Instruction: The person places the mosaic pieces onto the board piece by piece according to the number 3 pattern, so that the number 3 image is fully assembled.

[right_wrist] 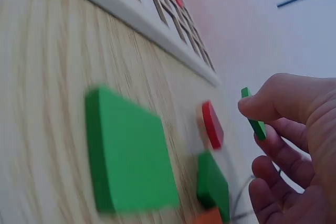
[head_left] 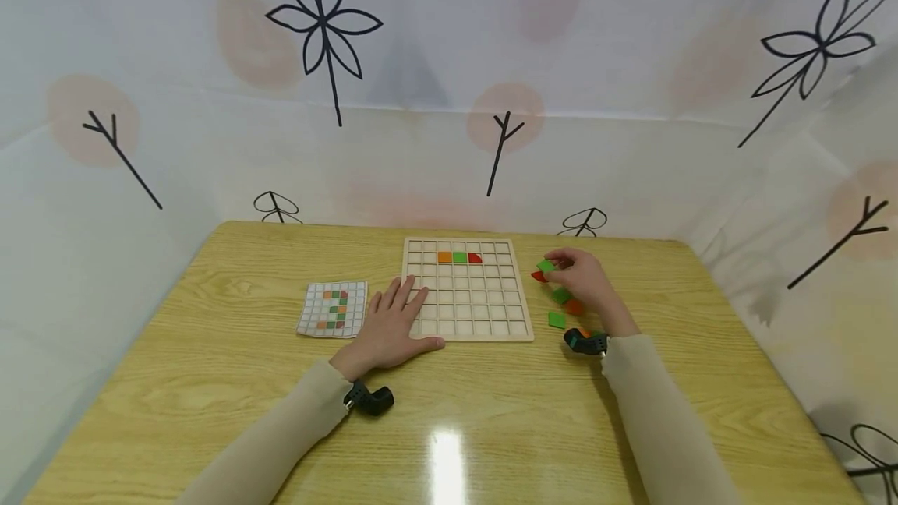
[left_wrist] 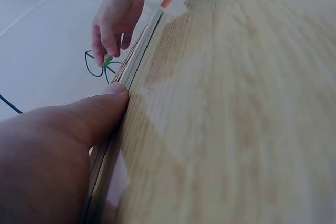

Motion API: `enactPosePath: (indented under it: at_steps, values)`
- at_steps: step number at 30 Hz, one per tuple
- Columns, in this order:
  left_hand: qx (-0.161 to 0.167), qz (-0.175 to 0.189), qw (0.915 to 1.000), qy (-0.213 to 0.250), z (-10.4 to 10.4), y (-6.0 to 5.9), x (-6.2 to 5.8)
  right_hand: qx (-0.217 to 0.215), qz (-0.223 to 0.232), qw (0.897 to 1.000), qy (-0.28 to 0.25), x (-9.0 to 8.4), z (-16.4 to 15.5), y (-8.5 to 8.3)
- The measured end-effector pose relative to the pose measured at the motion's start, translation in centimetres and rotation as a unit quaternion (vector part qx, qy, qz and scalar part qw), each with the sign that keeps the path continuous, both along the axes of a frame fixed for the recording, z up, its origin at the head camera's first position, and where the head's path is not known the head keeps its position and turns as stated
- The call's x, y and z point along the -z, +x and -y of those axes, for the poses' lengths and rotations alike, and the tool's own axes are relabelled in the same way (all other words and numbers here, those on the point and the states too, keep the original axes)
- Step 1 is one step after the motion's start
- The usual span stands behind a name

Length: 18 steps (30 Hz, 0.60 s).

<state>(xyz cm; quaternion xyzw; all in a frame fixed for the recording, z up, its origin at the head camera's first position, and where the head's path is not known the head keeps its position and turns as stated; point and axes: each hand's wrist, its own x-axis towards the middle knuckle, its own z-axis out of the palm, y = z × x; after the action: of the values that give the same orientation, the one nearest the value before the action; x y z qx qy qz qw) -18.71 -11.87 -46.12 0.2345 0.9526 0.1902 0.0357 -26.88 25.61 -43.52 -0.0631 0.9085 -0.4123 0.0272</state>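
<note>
My right hand (head_left: pixel 581 277) pinches a green square tile (right_wrist: pixel 254 115) between thumb and fingers, lifted over the loose tiles right of the board. Below it lie a red rounded tile (right_wrist: pixel 212 124) and green square tiles (right_wrist: pixel 134 153). My left hand (head_left: pixel 390 327) lies spread, its fingers over the left edge of the wooden grid board (head_left: pixel 471 340) and its thumb (left_wrist: pixel 107 109) along the near edge. In the board's upper part an orange tile (head_left: pixel 445 257), a green tile (head_left: pixel 459 257) and a red round-cornered tile (head_left: pixel 475 258) sit side by side.
A paper pattern card (head_left: pixel 332 309) with a printed grid of coloured cells lies left of the board. Orange tiles (head_left: pixel 574 307) are among the loose pieces by my right wrist. A patterned cloth (head_left: pixel 435 162) hangs behind the wooden table (head_left: pixel 491 411).
</note>
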Motion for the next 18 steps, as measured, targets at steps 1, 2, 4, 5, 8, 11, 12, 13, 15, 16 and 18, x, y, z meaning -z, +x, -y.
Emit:
enactPosePath:
  at_steps: [1,2,4,5,8,11,12,13,15,16,18]
  values:
    - [0.001,0.000,1.0000,0.000,0.0,0.0,0.1,-0.004,-0.001,1.000,-0.002,0.0,0.3,0.0]
    - [0.001,0.000,1.0000,0.001,0.0,0.0,0.1,-0.007,-0.006,1.000,0.000,0.0,0.6,0.0]
    - [0.001,0.001,1.0000,0.002,-0.1,0.0,0.0,-0.015,-0.014,1.000,0.000,0.1,1.1,-0.1]
    - [0.001,0.001,1.0000,0.002,-0.1,0.0,0.0,-0.019,-0.016,1.000,0.001,0.1,1.4,-0.1]
    - [0.000,0.002,1.0000,-0.002,-0.2,0.0,0.0,-0.030,-0.023,0.999,0.004,0.2,2.4,0.0]
    - [-0.001,0.002,1.0000,-0.007,-0.1,0.0,0.0,-0.041,-0.022,0.999,0.002,0.3,3.4,0.0]
    - [-0.001,0.002,1.0000,-0.006,-0.1,0.0,0.0,-0.045,-0.021,0.999,0.002,0.3,3.7,0.0]
    - [-0.001,0.002,1.0000,-0.004,-0.1,0.0,-0.1,-0.049,-0.019,0.999,0.002,0.4,4.1,0.0]
    - [-0.001,0.002,1.0000,-0.001,-0.1,0.1,-0.1,-0.054,-0.016,0.998,0.001,0.5,4.8,-0.1]
    - [0.000,0.003,1.0000,0.000,-0.1,0.1,-0.1,-0.057,-0.016,0.998,0.003,0.5,5.1,-0.1]
    - [0.001,0.003,1.0000,0.001,-0.1,0.1,-0.2,-0.066,-0.018,0.998,0.008,0.6,5.7,-0.1]
